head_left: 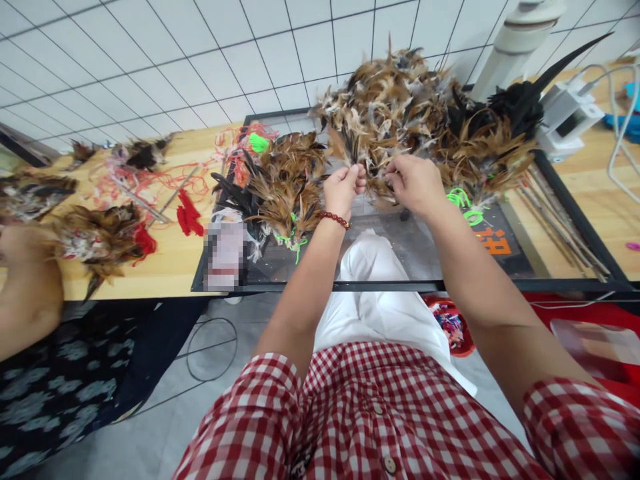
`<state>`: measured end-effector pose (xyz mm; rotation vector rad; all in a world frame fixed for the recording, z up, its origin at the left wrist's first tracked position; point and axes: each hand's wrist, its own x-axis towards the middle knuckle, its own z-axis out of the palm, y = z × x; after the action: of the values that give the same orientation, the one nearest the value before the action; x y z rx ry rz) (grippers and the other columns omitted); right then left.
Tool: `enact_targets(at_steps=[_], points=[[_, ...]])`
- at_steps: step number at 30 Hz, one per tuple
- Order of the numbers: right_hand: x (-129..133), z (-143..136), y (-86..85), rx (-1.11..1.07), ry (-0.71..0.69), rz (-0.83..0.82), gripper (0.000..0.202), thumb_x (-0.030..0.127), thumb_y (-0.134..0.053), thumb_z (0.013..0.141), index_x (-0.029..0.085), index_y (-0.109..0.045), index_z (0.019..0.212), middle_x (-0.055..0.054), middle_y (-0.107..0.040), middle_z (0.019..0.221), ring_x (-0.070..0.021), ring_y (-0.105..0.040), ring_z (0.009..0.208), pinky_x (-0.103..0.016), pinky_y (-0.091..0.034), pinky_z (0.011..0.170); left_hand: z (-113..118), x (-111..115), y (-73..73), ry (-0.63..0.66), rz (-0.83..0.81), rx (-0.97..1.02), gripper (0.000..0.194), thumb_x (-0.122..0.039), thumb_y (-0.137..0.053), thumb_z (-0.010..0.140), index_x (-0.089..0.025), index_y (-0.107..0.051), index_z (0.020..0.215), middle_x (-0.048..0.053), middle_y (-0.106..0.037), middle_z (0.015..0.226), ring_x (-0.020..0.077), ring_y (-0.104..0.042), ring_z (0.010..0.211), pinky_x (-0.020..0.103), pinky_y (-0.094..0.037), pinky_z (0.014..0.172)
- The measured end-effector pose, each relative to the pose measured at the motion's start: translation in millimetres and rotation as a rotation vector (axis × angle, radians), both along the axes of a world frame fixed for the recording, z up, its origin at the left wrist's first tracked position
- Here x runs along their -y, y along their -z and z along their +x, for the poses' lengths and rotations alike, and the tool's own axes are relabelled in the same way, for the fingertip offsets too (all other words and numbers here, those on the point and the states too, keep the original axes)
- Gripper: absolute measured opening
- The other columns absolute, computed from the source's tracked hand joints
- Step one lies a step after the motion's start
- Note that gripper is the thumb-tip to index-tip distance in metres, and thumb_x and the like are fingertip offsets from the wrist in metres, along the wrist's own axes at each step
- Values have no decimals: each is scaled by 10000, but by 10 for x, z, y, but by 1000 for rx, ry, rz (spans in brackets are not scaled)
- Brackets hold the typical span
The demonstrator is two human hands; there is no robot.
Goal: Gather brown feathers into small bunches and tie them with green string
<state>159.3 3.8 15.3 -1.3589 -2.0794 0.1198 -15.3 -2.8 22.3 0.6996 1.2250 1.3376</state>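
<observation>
The left hand (344, 190) covers the lower ends of the feathers (351, 145) it pinches, and whatever may lie between the fingertips of the right hand (417, 185) is too small to tell. On the near left, coarse blocks blur a flat object (225, 257), while a co-worker's arm (31, 287) runs out past the left edge. The white pole (515, 47) at the far right is cut off at the top, and the table partly hides a red basin (465, 343).
</observation>
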Motion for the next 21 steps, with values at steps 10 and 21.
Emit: enact_targets(at_steps=[10,21], points=[[130,-141,-41,56,76,-46,264,275,-564,875,176,-757,1025,-119,-795,890,-329,-722,962,-436,-509,881,86,8,93,230,138,-227,235,-128,-727,901,-150,-685,670,-19,-699,652,64,-642,617,169,-514,647],[-113,-58,106,-625,-186,-280,300,317,-794,761,229,-761,1046,-32,-737,945,-185,-669,804,-350,-580,750,-10,101,-68,304,-54,217,182,-208,-659,990,-145,-682,821,-14,-707,712,39,-647,627,164,-550,744]])
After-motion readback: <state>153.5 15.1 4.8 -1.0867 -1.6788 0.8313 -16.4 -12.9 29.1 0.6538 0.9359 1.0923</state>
